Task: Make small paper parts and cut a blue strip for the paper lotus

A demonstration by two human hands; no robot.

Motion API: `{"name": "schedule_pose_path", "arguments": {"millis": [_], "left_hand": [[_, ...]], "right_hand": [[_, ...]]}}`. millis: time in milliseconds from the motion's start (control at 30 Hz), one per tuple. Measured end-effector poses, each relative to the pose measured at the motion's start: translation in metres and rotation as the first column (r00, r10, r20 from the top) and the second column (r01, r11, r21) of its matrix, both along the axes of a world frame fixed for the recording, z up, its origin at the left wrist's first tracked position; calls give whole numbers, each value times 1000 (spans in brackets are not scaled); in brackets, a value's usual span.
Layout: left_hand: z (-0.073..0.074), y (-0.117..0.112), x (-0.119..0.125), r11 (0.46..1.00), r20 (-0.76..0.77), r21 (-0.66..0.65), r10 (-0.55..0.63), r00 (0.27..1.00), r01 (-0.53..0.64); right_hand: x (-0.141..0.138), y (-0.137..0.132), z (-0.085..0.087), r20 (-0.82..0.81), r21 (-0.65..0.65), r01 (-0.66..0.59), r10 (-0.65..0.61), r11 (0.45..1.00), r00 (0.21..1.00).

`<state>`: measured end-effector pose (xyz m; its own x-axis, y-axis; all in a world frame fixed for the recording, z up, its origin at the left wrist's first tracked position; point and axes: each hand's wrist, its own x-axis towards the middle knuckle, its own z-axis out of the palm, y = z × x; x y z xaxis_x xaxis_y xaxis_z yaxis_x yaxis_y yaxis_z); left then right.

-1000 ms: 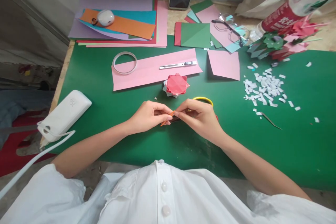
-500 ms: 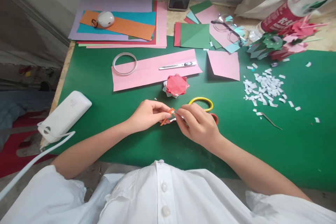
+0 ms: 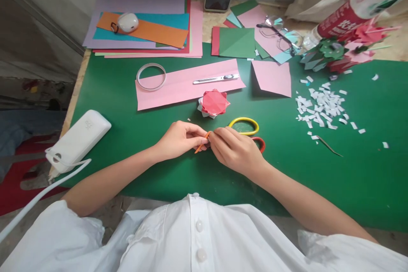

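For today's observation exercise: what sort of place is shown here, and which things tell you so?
Probably a home paper-craft desk: a green mat, stacked coloured paper sheets, a folded red paper flower, scissors and white paper scraps.

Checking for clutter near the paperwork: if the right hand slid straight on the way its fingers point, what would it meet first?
The right hand points left, so it would likely meet the left hand first; both already pinch the orange strip.
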<state>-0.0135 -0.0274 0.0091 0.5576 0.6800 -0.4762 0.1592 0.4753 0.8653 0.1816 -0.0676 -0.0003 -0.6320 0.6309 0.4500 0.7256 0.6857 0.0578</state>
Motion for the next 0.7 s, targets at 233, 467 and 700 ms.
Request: {"name": "schedule_pose_path", "arguments": {"millis": [233,467,700], "left_hand": [[-1,-1,1,1000,-23,17,-4,1000,4],[1,0,2,1000,-32,8,-6,999,7],[-1,0,1,1000,-21,25,-16,1000,16]], "right_hand": [[4,4,-2,-29,-20,-61,60,998,998],[5,5,-1,-105,-114,-57,45,992,993],[1,2,-4,-127,-89,-31,19,996,992]]}}
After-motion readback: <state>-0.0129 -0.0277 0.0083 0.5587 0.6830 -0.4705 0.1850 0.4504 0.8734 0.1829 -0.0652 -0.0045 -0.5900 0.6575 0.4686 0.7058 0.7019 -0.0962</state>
